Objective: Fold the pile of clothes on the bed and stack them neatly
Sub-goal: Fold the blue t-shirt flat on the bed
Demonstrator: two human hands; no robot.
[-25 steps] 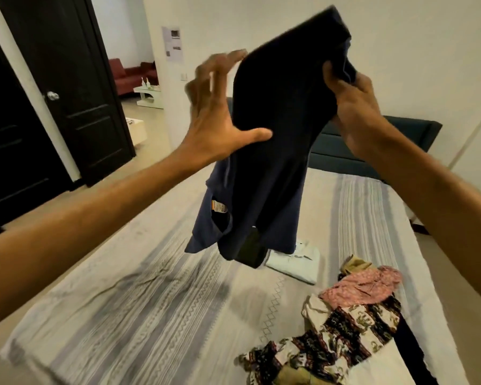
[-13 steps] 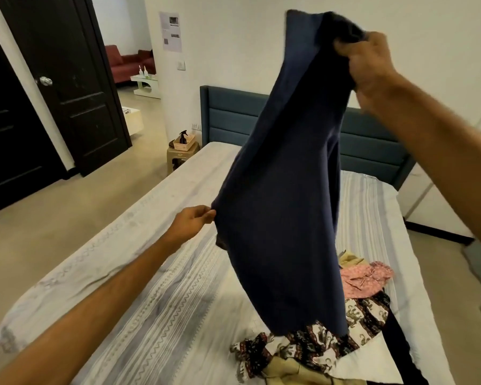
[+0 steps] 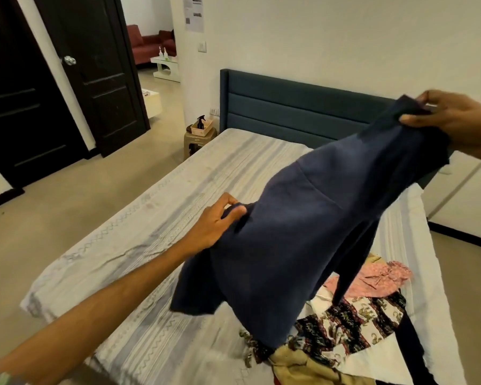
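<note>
The navy shirt (image 3: 303, 232) hangs stretched above the bed (image 3: 150, 240), its length slanting from the right hand (image 3: 456, 123) down to the left hand (image 3: 217, 226); both hands' fingers pinch its cloth.

The room was evenly and softly lit, brightest through the doorway (image 3: 153, 37) at the back. Shadows on the bed (image 3: 156, 218) were faint. The wide lens bowed the black doors (image 3: 67, 79) and wall lines near the edges. Slight motion blur softened the nearest forearm.
</note>
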